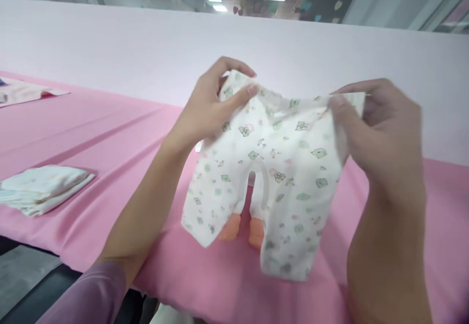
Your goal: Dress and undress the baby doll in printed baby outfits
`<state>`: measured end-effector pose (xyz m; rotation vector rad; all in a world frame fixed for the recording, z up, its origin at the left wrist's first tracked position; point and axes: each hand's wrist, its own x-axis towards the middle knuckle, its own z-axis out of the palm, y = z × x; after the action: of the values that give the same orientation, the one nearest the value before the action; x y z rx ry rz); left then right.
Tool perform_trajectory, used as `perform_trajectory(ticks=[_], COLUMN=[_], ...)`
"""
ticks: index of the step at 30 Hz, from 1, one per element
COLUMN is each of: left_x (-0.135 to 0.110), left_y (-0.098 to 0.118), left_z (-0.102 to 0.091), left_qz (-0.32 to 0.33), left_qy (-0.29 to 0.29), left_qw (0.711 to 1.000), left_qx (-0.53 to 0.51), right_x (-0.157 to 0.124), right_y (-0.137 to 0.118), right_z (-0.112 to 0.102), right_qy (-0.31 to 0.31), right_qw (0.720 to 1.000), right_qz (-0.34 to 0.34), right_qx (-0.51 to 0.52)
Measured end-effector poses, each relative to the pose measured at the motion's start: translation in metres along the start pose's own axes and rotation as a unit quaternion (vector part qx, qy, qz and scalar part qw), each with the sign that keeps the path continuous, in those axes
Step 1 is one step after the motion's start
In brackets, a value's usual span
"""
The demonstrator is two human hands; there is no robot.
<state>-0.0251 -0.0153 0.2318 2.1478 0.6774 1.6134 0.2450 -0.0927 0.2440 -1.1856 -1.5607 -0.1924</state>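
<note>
A pair of white baby pants (278, 162) with a small green and pink print hangs in front of me, held up by its waistband. My left hand (223, 99) pinches one waistband corner between thumb and fingers. At the opposite corner, my right hand (381, 128) grips the waistband, slightly blurred. Both legs of the pants dangle over the pink cloth. Behind them, two orange pieces (256, 232) show below the crotch; most of whatever they belong to is hidden.
A folded stack of light printed cloth (47, 187) lies at left on the pink-covered table (120, 133). Farther back at left is another pale pink piece (27, 92). A white panel (146, 50) rises behind the table, and the table's front edge runs near me.
</note>
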Motion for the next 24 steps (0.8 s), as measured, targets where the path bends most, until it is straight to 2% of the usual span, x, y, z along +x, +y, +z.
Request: perform_trajectory(ticks=[3,7,11,17,21,24], left_x=[0.000,0.002,0.004,0.005,0.004,0.003], left_y=[-0.015,-0.025,-0.029,-0.018,-0.014,-0.018], left_z=[0.002,0.006,0.010,0.017,0.020,0.022], left_qz=[0.007,-0.011,-0.016,0.039,0.032,0.029], left_qy=[-0.033,-0.061,-0.062,-0.085,-0.119,-0.117], left_qw=[0.998,0.995,0.994,0.994,0.992,0.992], left_qx=[0.061,0.084,0.083,0.061,0.038,0.036], right_x=[0.006,0.009,0.005,-0.003,-0.004,-0.003], right_y=[0.017,0.028,0.022,0.013,0.020,0.027], right_z=[0.005,0.003,0.008,0.030,0.038,0.038], right_qy=[-0.078,-0.139,-0.219,-0.332,-0.373,-0.382], right_qw=[0.997,0.989,0.974,0.939,0.922,0.911], right_qz=[0.016,-0.044,-0.055,-0.074,-0.103,-0.130], right_qx=[-0.024,-0.039,-0.004,0.047,-0.016,-0.088])
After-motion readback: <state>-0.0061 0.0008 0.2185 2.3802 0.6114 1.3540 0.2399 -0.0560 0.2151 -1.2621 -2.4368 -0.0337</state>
